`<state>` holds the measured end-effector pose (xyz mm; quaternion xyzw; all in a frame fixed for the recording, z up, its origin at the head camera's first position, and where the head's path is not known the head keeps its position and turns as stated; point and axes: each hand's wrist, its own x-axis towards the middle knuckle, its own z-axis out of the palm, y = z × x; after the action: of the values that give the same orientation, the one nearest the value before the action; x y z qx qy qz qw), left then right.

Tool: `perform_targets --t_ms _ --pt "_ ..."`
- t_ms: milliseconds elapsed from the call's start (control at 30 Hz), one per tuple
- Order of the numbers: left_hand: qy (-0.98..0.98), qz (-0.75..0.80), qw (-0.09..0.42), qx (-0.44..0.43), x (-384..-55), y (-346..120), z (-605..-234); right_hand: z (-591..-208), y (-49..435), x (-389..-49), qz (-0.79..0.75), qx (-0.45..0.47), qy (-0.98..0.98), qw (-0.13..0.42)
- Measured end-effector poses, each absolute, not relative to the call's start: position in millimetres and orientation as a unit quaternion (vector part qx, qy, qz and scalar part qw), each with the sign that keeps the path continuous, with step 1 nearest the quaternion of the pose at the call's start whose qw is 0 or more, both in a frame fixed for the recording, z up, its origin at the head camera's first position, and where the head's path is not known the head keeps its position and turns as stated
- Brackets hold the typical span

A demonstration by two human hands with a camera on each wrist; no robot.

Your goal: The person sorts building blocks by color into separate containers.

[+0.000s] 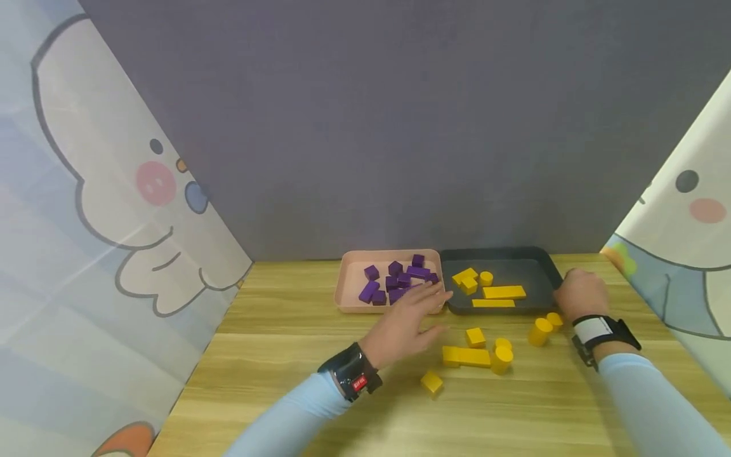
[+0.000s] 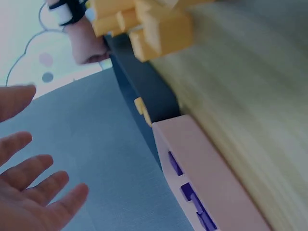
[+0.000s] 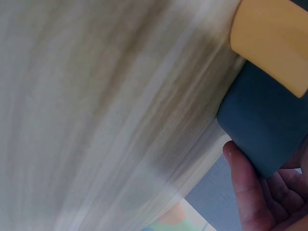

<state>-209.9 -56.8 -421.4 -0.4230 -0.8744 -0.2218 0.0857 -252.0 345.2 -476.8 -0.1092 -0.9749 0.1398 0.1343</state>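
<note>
My right hand (image 1: 582,294) grips the right end of a dark tray (image 1: 533,273) with curled fingers. In the right wrist view, the thumb (image 3: 245,187) lies along the outside of the dark tray's corner (image 3: 264,115), with the other fingers bent beside it. Several yellow blocks (image 1: 504,292) lie inside this tray. My left hand (image 1: 404,327) is held over the front right corner of a pink tray (image 1: 349,279), its fingers spread and nothing in them. Several purple blocks (image 1: 368,291) lie in the pink tray, some hidden behind that hand.
The trays stand side by side against a grey wall (image 1: 354,139). In front of them on the wooden table (image 1: 274,355) are yellow cubes (image 1: 475,337), a long block (image 1: 474,357) and several cylinders (image 1: 502,360). Two cylinders (image 1: 539,332) stand close to my right hand. Cartoon-printed sheets (image 1: 131,190) flank the table.
</note>
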Motion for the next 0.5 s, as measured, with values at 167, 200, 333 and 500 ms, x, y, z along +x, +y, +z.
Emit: perform_targets --t_ms 167,200,333,500 --pt "-0.875 -0.160 0.050 -0.454 -192 -66 -434 -476 348 -253 0.139 -0.112 -0.975 0.131" --pt "-0.875 -0.147 0.043 -0.460 -190 -67 -437 -475 348 -253 0.139 -0.113 -0.975 0.130" --pt "-0.874 -0.108 -0.002 -0.474 -180 -70 -446 -473 348 -251 0.138 -0.112 -0.975 0.131" --pt "-0.868 -0.089 -0.056 -0.484 -172 -73 -456 -474 345 -251 0.134 -0.114 -0.977 0.124"
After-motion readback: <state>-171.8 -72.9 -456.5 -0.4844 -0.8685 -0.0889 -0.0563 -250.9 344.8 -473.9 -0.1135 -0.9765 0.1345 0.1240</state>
